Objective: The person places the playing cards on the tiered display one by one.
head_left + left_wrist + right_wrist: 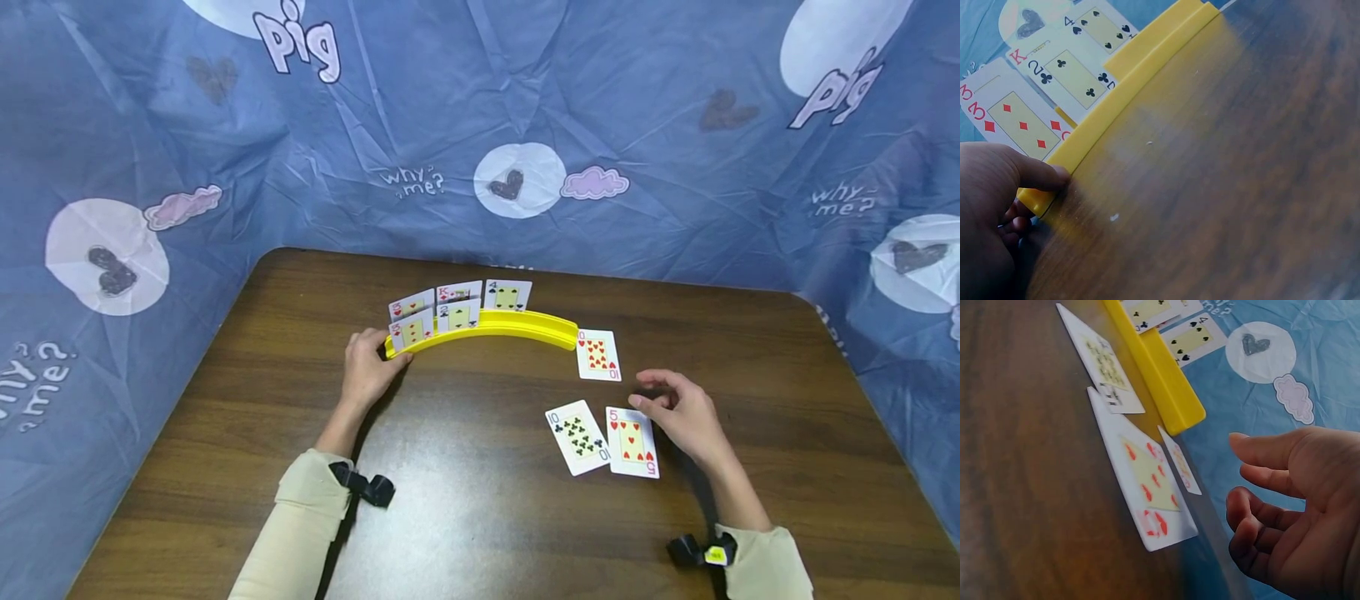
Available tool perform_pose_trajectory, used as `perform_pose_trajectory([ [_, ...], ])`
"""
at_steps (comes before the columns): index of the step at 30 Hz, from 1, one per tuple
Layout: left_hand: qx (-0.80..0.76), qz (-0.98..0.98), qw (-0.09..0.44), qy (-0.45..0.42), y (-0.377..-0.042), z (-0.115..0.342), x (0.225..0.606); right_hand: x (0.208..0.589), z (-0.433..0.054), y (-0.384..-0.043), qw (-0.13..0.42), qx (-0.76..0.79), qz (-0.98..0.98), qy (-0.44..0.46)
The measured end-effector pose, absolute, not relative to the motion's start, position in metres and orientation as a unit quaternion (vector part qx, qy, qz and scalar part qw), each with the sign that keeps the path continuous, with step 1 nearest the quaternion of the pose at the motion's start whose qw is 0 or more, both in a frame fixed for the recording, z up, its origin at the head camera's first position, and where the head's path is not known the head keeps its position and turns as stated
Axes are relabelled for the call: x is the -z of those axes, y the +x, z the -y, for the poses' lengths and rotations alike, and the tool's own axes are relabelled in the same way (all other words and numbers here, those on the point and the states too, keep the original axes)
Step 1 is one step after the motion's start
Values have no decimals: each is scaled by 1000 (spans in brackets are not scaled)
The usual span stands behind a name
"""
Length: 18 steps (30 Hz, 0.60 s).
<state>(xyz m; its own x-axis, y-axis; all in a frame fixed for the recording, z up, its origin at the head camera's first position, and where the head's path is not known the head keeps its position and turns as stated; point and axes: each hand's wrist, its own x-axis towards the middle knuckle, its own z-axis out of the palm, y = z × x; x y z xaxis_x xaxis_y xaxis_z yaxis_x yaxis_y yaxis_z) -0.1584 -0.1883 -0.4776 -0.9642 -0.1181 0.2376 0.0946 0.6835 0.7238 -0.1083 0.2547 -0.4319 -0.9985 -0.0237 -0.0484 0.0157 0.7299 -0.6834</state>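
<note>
My left hand (pixel 367 371) grips the left end of a curved yellow card holder (pixel 525 322); in the left wrist view its thumb (pixel 1044 175) presses the front rail. Playing cards stand in the holder's left part in two rows. In front are the three of diamonds (pixel 412 331) and two of clubs (pixel 458 315); behind stand a king (pixel 459 289), the four of spades (pixel 507 295) and a partly hidden red three. Loosely bent and holding nothing, my right hand (pixel 686 417) hovers beside the five of hearts (pixel 632 442), which lies face up.
The ten of clubs (pixel 577 437) lies tilted left of the five of hearts, their edges meeting. By the holder's right end lies the ten of hearts (pixel 598 355). A blue printed cloth (pixel 420 100) hangs around the far and side edges of the brown wooden table (pixel 465 500).
</note>
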Motion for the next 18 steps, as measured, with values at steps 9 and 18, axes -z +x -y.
perform_pose_trajectory([
  [9,396,909,129,6,-158,189,477,437,-257,-97,23,349,-937,-10],
  [18,398,908,129,6,-158,188,477,448,-258,-88,13,305,-952,-20],
])
